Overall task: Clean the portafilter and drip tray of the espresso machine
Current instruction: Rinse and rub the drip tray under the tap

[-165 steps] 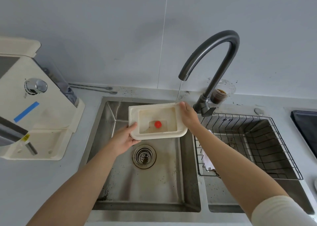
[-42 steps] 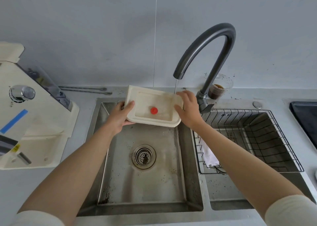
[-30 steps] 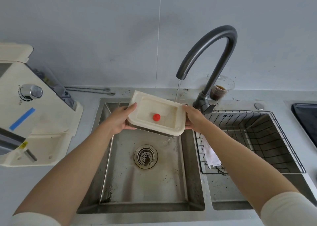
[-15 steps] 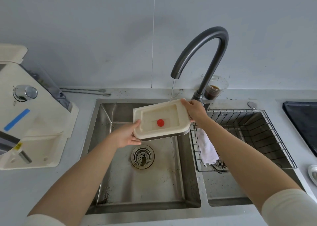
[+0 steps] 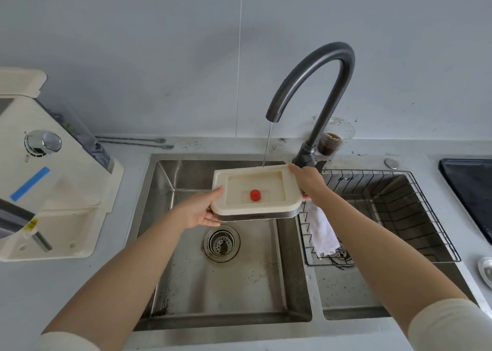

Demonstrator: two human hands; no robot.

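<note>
The person is holding the drip tray [image 5: 255, 191] over the back of the sink [image 5: 186, 284], both hands closed on it: the left hand [image 5: 199, 211] gripping its near-left corner, the right hand [image 5: 306, 180] its far-right corner. The tap [image 5: 314, 84] is running water onto its far edge, probably to rinse it. The red float [image 5: 255, 195] is sitting in its middle. The espresso machine [image 5: 48, 180] is standing at the counter's left edge; the wire basket [image 5: 399, 217] with a white cloth [image 5: 322, 231] is crowding the right hand.

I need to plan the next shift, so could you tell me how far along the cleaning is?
Done: the drip tray is out of the espresso machine. In hand: both hands, left and right, hold it over the sink under the faucet, whose stream hits the tray's far rim. Left: refitting the tray. No portafilter shows, so its state is unknown.
</note>
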